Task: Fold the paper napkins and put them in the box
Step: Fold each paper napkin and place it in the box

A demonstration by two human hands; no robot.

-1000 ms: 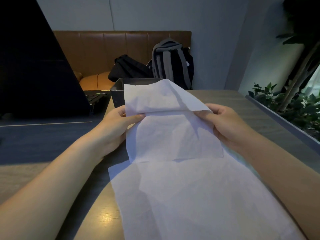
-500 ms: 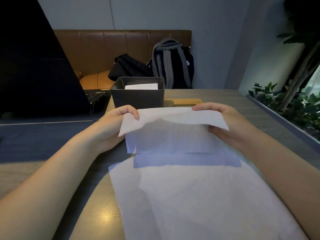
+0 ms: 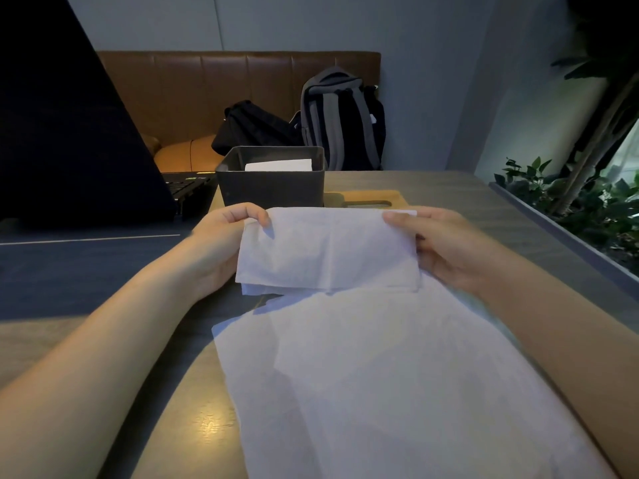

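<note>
Folding in hand: pinching the doubled white paper napkin (image 3: 325, 250) at its top corners with left hand (image 3: 221, 247) and right hand (image 3: 446, 247) fingers, above the loose sheets (image 3: 380, 382) on the surface, likely next creasing and lifting toward the dark grey box (image 3: 273, 184).

You have a white folded napkin (image 3: 326, 252) held up off the table, layers doubled over with a soft vertical crease down its middle and its lower edges slightly uneven. Below it, nearer you, flat napkins (image 3: 390, 385) lie spread on the table, overlapping. Beyond sits your dark box (image 3: 273, 188), open-topped and upright, with a folded white napkin (image 3: 278, 165) showing inside.
</note>
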